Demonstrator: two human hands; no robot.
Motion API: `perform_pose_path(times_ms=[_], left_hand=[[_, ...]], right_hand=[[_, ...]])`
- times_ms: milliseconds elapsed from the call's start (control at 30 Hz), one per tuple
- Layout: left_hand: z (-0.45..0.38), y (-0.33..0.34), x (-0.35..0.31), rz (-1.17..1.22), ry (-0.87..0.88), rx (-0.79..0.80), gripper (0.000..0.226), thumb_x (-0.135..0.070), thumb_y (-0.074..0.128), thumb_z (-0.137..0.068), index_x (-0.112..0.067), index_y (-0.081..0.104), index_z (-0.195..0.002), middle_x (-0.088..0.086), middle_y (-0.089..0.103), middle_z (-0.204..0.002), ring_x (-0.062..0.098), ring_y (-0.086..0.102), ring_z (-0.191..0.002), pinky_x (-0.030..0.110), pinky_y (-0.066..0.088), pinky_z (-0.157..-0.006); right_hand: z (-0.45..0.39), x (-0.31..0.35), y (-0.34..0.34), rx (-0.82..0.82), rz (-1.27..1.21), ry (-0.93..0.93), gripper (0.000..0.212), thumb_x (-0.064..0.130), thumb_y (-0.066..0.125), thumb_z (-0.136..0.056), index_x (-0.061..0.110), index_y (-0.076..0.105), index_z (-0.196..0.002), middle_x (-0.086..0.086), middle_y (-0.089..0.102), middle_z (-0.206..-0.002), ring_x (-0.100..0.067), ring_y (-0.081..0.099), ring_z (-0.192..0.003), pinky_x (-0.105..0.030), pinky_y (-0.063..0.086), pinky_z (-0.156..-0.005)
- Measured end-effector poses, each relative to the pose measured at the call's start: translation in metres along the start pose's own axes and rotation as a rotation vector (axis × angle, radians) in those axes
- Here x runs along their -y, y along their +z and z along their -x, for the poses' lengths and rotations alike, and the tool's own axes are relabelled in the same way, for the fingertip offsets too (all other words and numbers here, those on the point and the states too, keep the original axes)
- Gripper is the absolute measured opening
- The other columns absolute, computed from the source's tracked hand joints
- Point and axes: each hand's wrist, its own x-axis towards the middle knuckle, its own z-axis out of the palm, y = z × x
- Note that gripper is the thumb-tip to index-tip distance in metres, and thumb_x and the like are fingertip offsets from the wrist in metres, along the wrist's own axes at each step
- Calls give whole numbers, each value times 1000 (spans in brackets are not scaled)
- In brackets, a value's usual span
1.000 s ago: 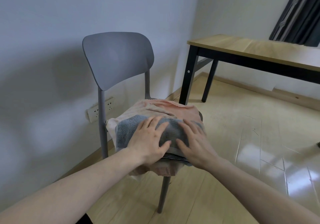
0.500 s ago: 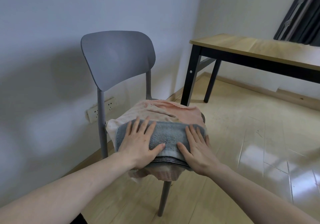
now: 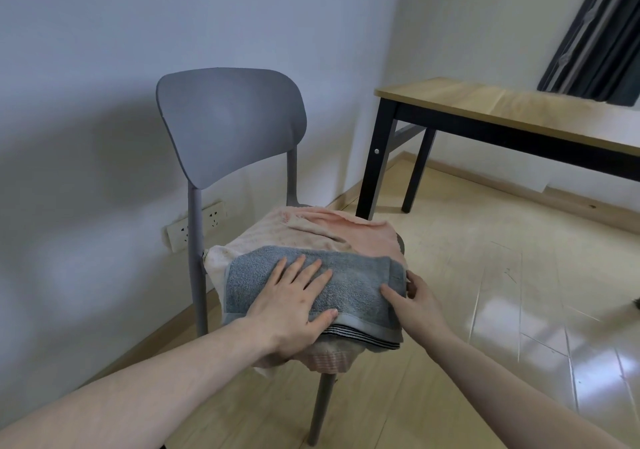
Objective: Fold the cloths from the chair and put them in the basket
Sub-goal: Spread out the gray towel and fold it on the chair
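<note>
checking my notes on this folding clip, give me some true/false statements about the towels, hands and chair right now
1. The grey towel lies on top of the pink towel. True.
2. The left hand lies flat on the grey towel. True.
3. The right hand rests on the wooden table. False: it grips the grey towel's right edge.
4. The chair is red. False: it is grey.
5. A basket sits on the chair seat. False: no basket is in view.

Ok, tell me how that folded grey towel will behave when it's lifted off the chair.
The grey towel is terry cloth, so probably floppy: its folds may sag open unless both hands support it. It looks light. Lying on the pink cloth, it might drag that along.
</note>
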Motion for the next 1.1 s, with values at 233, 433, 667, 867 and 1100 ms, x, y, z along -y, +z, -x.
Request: perform_pose_path(times_ms=[233, 433, 667, 867, 1100], left_hand=[[-1, -3, -2, 7, -7, 11, 78, -69, 19, -98, -31, 4, -164, -3, -2, -173, 19, -12, -158, 48, -8, -127], [0, -5, -2, 19, -16, 14, 78, -70, 19, -97, -32, 5, -164, -4, -3, -173, 19, -12, -158, 48, -8, -127], [0, -6, -3, 17, -17, 12, 77, -69, 21, -98, -32, 6, -164, -4, -3, -173, 19, -12, -158, 48, -9, -127], [0, -4, -3, 14, -22, 9, 77, -69, 21, -98, -32, 7, -164, -3, -2, -173, 19, -11, -158, 48, -9, -127], [1, -8, -3, 22, -20, -9, 77, -69, 22, -98, -32, 6, -164, -3, -4, -173, 18, -13, -158, 48, -11, -127]], right_hand=[[-1, 10, -12, 18, -278, 108, 34, 21, 80, -91, 9, 72, -122, 1, 75, -108, -8, 69, -92, -22, 50, -66], [1, 16, -15, -57, -292, -16, 20, 15, 83, -87, 16, 75, -106, -4, 77, -102, -17, 73, -97, -22, 53, -69], [5, 11, -20, 108, -275, 94, 47, 34, 84, -86, 19, 60, -123, -2, 73, -114, -16, 71, -103, -28, 54, -76], [7, 15, -31, 120, -247, 54, 22, 29, 78, -92, 16, 76, -109, 1, 79, -103, -14, 72, -97, -22, 53, -70], [8, 31, -32, 71, -377, -14, 24, 33, 71, -98, 14, 71, -111, -1, 79, -106, -19, 75, -100, -33, 60, -81]])
